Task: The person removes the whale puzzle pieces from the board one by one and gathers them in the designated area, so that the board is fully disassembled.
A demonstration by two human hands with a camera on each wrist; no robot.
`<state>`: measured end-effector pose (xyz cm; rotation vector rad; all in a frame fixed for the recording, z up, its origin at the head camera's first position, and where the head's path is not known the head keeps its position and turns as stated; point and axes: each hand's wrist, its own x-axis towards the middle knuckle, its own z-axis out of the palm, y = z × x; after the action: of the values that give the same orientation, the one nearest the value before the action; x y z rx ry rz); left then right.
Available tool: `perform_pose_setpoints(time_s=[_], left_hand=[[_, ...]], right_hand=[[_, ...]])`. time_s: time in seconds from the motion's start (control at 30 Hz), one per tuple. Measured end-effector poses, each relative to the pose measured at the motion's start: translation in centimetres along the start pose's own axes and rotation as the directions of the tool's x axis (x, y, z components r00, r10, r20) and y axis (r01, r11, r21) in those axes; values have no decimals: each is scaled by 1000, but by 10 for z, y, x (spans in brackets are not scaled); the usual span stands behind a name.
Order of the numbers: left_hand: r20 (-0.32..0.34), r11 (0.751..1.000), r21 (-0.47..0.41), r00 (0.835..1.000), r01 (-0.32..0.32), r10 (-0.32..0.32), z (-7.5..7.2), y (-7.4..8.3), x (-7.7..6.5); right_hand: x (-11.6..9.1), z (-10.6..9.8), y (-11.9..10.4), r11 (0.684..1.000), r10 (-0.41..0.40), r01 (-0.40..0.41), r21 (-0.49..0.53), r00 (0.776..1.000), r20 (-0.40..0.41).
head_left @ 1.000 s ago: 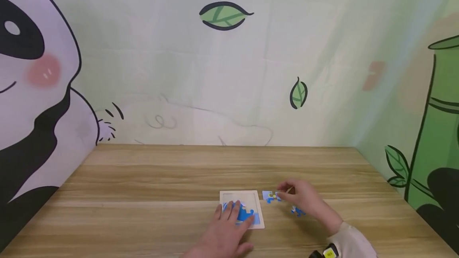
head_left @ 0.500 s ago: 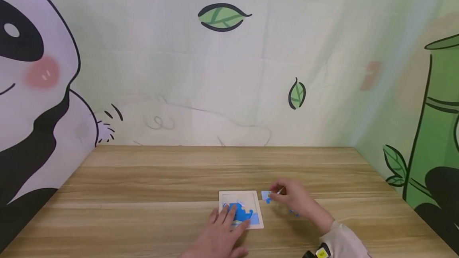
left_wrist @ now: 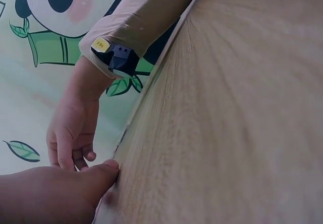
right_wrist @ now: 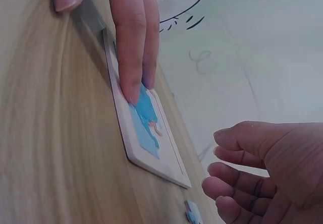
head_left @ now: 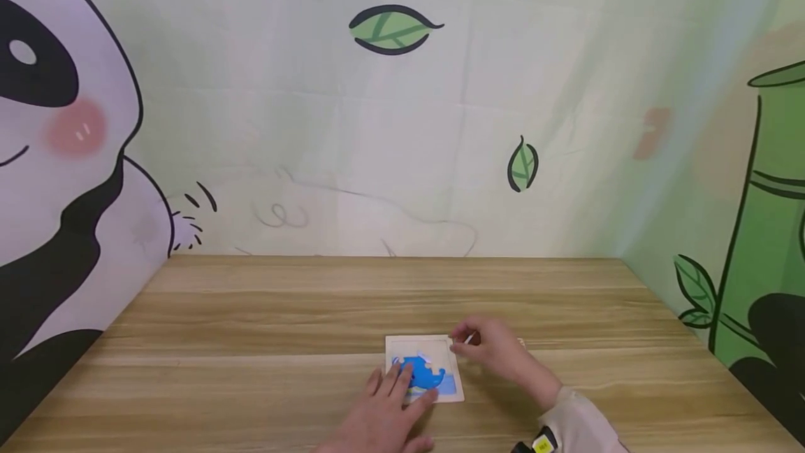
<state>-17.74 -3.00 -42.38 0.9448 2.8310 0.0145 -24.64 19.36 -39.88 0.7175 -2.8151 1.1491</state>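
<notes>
A square wooden tray puzzle [head_left: 459,391] lies on the table, with a blue animal picture [head_left: 428,375] partly filling it. My left hand [head_left: 385,411] rests on its lower left part, fingers stretched out over the picture. Over the tray's upper right edge hovers my right hand [head_left: 497,351], its fingers loosely bent. Nothing shows between thumb and fingers in the right wrist view. Just past the tray edge, close to those fingertips, a blue and white puzzle piece [right_wrist: 192,213] lies on the table. From the head view this piece is mostly hidden by the right hand.
The wood-grain table [head_left: 251,327] runs back to a wall [head_left: 283,124] printed with a panda and leaves. A dark wrist device with a yellow label [head_left: 542,444] sits at the right cuff. A small light bit [head_left: 521,342] peeks out beside the right hand.
My right hand has moved left, from over the loose pieces to the tray's upper right edge, covering pieces seen earlier. The left hand has stayed on the tray, shifting slightly.
</notes>
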Motion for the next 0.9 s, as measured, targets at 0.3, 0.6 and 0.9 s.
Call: perform_pose_setpoints(time_s=[0.3,0.6,0.9], left_hand=[[2,1000,-1,1000,2,-2,3,0,-2],[-63,999,-8,998,-31,30,5,0,-2],[-89,999,13,995,-40,41,8,0,-2]], right_hand=[[10,17,-6,1000,-19,19,-18,999,27],[10,25,-10,1000,-20,20,-10,999,48],[10,37,-9,998,-50,52,-33,998,48]])
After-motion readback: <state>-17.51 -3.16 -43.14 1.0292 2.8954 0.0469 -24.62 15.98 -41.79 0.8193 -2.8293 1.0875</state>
